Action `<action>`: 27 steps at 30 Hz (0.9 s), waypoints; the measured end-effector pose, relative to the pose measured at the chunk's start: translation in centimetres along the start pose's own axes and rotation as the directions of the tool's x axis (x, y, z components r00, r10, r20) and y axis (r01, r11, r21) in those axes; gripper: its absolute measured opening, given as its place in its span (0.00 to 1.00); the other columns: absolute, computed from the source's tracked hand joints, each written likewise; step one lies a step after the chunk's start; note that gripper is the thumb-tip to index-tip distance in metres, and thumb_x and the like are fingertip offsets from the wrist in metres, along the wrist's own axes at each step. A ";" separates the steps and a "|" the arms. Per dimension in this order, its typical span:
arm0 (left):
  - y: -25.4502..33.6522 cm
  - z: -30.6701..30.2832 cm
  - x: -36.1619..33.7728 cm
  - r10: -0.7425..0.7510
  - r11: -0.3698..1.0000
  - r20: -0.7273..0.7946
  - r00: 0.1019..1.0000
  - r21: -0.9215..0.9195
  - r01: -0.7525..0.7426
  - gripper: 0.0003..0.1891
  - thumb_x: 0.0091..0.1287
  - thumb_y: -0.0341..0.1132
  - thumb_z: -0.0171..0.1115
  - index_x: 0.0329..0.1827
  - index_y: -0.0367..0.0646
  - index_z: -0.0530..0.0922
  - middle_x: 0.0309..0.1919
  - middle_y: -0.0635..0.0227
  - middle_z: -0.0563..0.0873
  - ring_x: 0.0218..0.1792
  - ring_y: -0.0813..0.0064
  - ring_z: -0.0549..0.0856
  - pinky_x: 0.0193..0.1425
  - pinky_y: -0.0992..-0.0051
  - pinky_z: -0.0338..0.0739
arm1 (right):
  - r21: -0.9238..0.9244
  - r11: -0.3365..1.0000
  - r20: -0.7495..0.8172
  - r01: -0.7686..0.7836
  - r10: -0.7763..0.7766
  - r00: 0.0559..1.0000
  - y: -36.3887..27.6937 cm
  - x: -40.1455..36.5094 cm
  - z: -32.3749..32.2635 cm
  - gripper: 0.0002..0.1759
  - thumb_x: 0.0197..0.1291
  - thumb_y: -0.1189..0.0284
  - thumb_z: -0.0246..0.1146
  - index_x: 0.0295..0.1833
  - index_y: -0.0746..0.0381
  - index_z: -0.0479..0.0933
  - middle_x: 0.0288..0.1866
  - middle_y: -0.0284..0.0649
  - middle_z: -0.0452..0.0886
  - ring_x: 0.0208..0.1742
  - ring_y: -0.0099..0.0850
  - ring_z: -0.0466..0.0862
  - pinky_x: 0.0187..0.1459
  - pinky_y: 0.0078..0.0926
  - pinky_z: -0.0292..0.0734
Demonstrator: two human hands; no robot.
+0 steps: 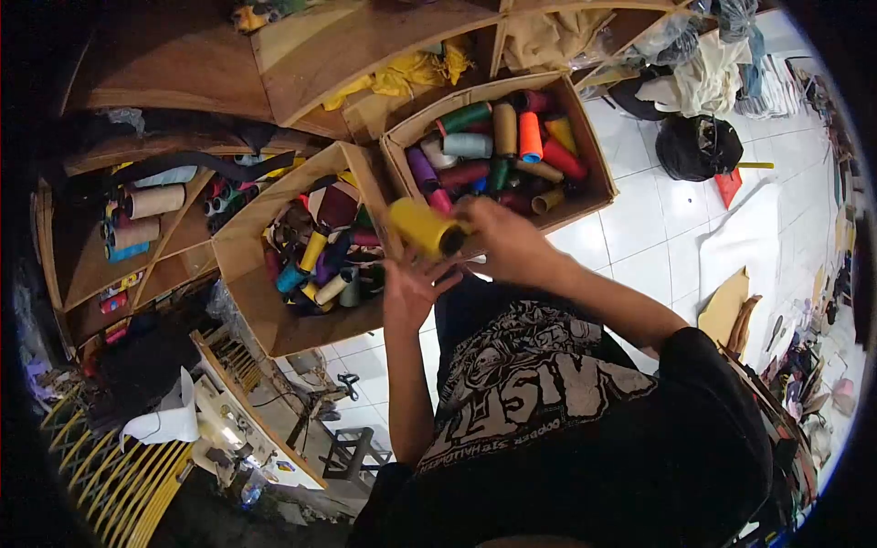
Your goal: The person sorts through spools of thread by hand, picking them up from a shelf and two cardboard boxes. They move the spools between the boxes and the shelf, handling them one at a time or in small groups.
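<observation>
Yellow thread cone (420,224) is up in front of me, tilted, between the two boxes and my black T-shirt (585,438); motion blur on it. My left hand (416,283) is just below the cone, palm up, fingers spread, not wrapped round it. My right hand (502,242) is by the cone's dark end, fingers curled; can't tell if they're clamped on it, pinching thread or just close. Hands near each other, not clasped.

Main risk, I'd say: a drop. Cause would be that loose left palm plus a weak or missing right grip. It could land in the right-hand box (585,128), among cones like the orange one (530,137), or in the left-hand box (251,283) with its jumbled spools, or roll off on the white tiled floor (630,237).

Snagging is possible too: any loose end, too fine to see here, could catch on a box edge or my fingers. Both boxes look crowded, so a knock from my forearm might tip cones over.
</observation>
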State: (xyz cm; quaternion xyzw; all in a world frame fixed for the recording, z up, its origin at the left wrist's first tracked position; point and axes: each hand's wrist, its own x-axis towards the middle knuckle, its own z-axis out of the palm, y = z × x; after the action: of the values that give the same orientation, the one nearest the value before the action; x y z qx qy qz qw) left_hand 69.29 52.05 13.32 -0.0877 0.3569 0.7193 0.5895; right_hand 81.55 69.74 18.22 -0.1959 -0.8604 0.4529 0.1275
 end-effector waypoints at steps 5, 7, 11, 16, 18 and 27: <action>3.8 -3.9 0.2 0.362 0.821 -0.074 0.929 -0.447 -0.355 0.25 0.64 0.46 0.58 0.59 0.42 0.66 0.46 0.59 0.77 0.38 0.69 0.75 0.37 0.74 0.74 | 0.161 0.945 0.042 -0.286 0.282 0.958 5.8 -2.2 1.8 0.29 0.46 0.68 0.69 0.54 0.63 0.65 0.45 0.51 0.75 0.48 0.49 0.77 0.47 0.42 0.74; 5.9 -4.8 -0.7 0.355 0.780 -0.229 0.907 -0.462 -0.422 0.31 0.64 0.49 0.58 0.60 0.33 0.64 0.51 0.52 0.76 0.47 0.67 0.78 0.43 0.77 0.78 | 0.056 0.898 -0.050 -0.436 0.439 0.897 10.3 -1.3 -0.2 0.28 0.49 0.69 0.67 0.54 0.63 0.65 0.43 0.49 0.76 0.49 0.49 0.76 0.47 0.43 0.73; 7.0 -6.9 -2.2 0.373 0.902 -0.307 0.876 -0.101 -0.419 0.33 0.66 0.51 0.55 0.61 0.29 0.63 0.57 0.50 0.74 0.58 0.66 0.76 0.54 0.74 0.78 | -0.545 0.696 -0.391 -0.468 0.283 0.876 20.1 -1.2 -3.1 0.23 0.55 0.65 0.61 0.52 0.65 0.66 0.38 0.53 0.78 0.40 0.56 0.78 0.41 0.48 0.75; 4.6 -7.1 -1.0 0.294 0.938 -0.284 0.913 -0.096 -0.332 0.25 0.67 0.48 0.55 0.60 0.40 0.69 0.56 0.60 0.77 0.56 0.68 0.77 0.60 0.67 0.71 | -0.537 0.580 -0.160 -0.613 0.643 0.749 23.4 -0.6 -3.4 0.24 0.57 0.54 0.58 0.45 0.66 0.75 0.38 0.57 0.80 0.43 0.54 0.81 0.41 0.49 0.77; 3.7 -5.5 -0.4 0.281 0.954 -0.334 0.900 -0.005 -0.300 0.25 0.69 0.46 0.52 0.62 0.40 0.66 0.58 0.61 0.74 0.58 0.66 0.75 0.58 0.67 0.73 | -0.536 0.572 -0.101 -0.621 0.686 0.720 21.0 -0.7 -4.0 0.37 0.43 0.48 0.68 0.50 0.66 0.72 0.38 0.57 0.81 0.43 0.53 0.82 0.42 0.45 0.78; 0.2 -0.9 1.4 0.094 0.995 -0.214 0.972 0.048 -0.086 0.22 0.64 0.41 0.60 0.58 0.40 0.68 0.42 0.61 0.81 0.36 0.69 0.83 0.38 0.68 0.81 | 0.080 0.916 0.129 -0.393 0.381 0.915 8.2 -0.1 -1.8 0.27 0.56 0.50 0.61 0.50 0.62 0.78 0.37 0.47 0.83 0.39 0.36 0.84 0.42 0.33 0.75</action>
State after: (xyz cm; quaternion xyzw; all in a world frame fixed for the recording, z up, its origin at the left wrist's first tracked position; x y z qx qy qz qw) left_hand 68.45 52.60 12.03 -0.1375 0.4362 0.7245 0.5156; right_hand 84.13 75.25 12.41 -0.3301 -0.7853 0.5238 -0.0024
